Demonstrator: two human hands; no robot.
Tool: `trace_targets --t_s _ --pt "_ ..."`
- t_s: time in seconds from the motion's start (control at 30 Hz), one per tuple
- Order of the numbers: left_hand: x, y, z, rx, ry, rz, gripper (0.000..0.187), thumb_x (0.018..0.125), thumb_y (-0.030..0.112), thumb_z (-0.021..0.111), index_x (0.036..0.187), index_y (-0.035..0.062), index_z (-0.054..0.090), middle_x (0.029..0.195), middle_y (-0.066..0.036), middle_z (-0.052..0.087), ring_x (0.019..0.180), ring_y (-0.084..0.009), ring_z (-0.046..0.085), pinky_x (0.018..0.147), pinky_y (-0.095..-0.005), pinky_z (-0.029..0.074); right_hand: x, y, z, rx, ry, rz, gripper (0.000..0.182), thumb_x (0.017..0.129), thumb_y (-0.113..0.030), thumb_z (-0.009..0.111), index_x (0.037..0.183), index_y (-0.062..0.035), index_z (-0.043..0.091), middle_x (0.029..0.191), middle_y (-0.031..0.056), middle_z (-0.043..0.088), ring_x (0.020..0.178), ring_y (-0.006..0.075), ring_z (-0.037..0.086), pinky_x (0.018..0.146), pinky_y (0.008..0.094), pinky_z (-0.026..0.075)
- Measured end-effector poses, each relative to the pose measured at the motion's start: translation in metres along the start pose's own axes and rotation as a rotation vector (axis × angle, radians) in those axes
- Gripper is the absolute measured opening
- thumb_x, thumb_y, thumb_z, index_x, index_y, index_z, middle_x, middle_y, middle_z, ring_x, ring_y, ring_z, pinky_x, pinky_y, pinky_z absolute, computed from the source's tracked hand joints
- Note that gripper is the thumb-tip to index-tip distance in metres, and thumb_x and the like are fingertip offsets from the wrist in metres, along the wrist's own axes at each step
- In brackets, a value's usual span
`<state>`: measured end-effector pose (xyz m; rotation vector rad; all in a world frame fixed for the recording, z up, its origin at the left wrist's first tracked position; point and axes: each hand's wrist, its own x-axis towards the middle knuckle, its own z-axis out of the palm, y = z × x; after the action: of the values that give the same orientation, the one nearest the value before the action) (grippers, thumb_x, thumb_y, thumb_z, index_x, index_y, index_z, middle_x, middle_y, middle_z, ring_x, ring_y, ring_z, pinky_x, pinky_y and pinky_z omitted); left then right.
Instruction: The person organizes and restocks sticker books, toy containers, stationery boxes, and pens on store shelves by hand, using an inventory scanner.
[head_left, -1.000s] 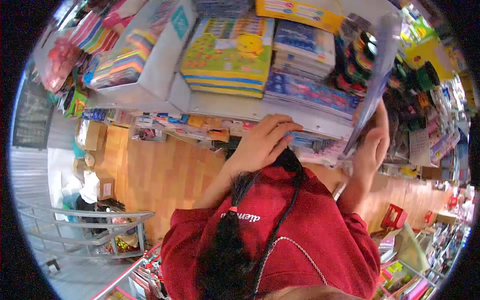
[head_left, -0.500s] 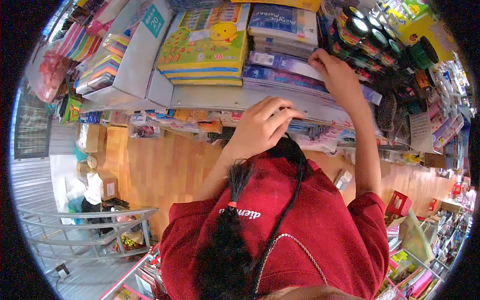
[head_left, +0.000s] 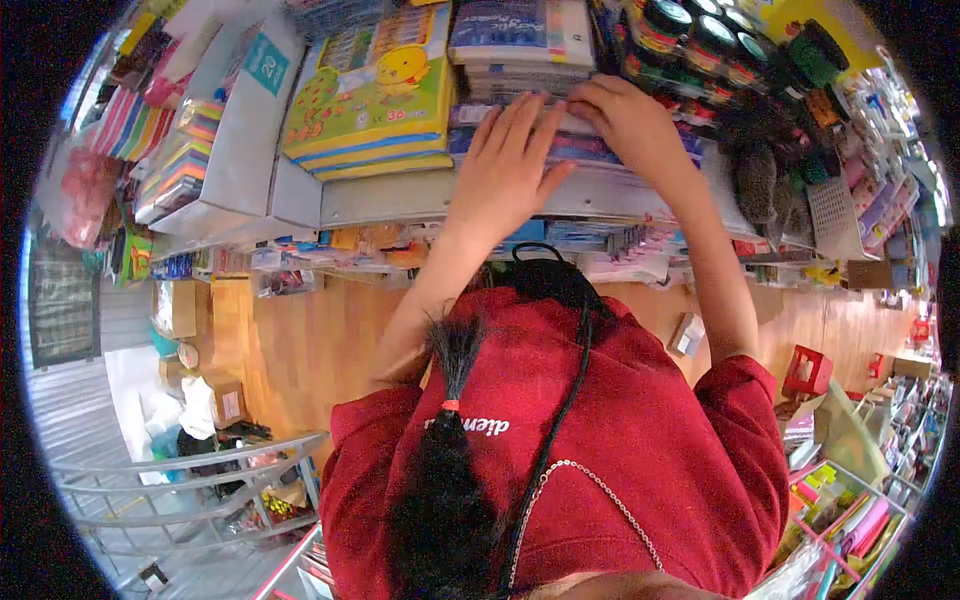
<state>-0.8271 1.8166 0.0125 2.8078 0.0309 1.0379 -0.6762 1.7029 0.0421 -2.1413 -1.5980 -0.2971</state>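
My left hand [head_left: 505, 170] lies palm down over the left end of a stack of flat purple packs [head_left: 585, 150], its fingers stretched and thumb apart. My right hand [head_left: 632, 125] rests on the same stack, fingers bent over its back edge, close to the left fingertips. What lies under the right fingertips is hidden. Right behind the hands stands a pile of acrylic marker boxes [head_left: 520, 28]. Left of the purple packs sits a pile of yellow and green boxes with a chick picture [head_left: 385, 95].
A white carton [head_left: 240, 150] with colourful packs is on the left of the shelf [head_left: 385, 197]. Black-lidded jars [head_left: 710, 40] stand at the back right, with dark mesh items [head_left: 757, 185] below them. Further goods hang under the shelf's front edge.
My left hand has moved forward from the shelf's front edge onto the purple packs and spread its fingers. My right hand has shifted left and back along the stack. The view has turned slightly.
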Motion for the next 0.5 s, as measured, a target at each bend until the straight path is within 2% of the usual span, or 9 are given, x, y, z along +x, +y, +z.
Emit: trace_targets --t_s 0.13,0.33,0.43,0.5 --pt "-0.002 -0.002 0.01 0.143 -0.056 0.006 0.056 0.083 0.037 0.058 0.125 0.0027 0.048 0.126 -0.011 0.052 0.12 -0.025 0.045 0.102 -0.0415 0.032 -0.008 -0.004 0.002 -0.052 -0.011 0.065 0.023 0.087 -0.025 0.056 0.098 -0.0065 0.062 0.096 0.0097 0.061 0.093 0.0286 0.058 0.078 0.0363 0.048" --pt "0.0 -0.002 0.009 0.112 -0.072 -0.009 0.055 0.083 0.035 0.058 0.125 0.002 0.048 0.126 -0.012 0.052 0.12 -0.0258 0.046 0.101 -0.0419 0.033 -0.035 -0.018 -0.022 -0.005 0.03 0.011 0.036 0.084 -0.031 0.059 0.114 -0.0108 0.061 0.113 0.0112 0.059 0.106 0.0296 0.055 0.09 0.0403 0.044" --pt "0.001 -0.002 0.009 0.109 -0.064 -0.017 0.054 0.085 0.037 0.056 0.129 0.0075 0.046 0.126 -0.012 0.051 0.117 -0.0288 0.048 0.099 -0.0421 0.035 -0.049 -0.006 -0.012 -0.094 0.076 0.017 0.043 0.084 -0.041 0.056 0.115 -0.0111 0.06 0.116 0.0101 0.059 0.108 0.0295 0.054 0.093 0.0409 0.042" --pt "0.004 -0.004 0.007 0.066 -0.078 -0.031 0.052 0.084 0.037 0.057 0.127 0.0083 0.047 0.123 -0.012 0.052 0.114 -0.0296 0.049 0.097 -0.0422 0.036 -0.052 -0.001 -0.007 -0.076 0.075 0.035 0.044 0.084 -0.041 0.057 0.116 -0.0111 0.059 0.118 0.0099 0.058 0.109 0.0296 0.053 0.094 0.0413 0.042"
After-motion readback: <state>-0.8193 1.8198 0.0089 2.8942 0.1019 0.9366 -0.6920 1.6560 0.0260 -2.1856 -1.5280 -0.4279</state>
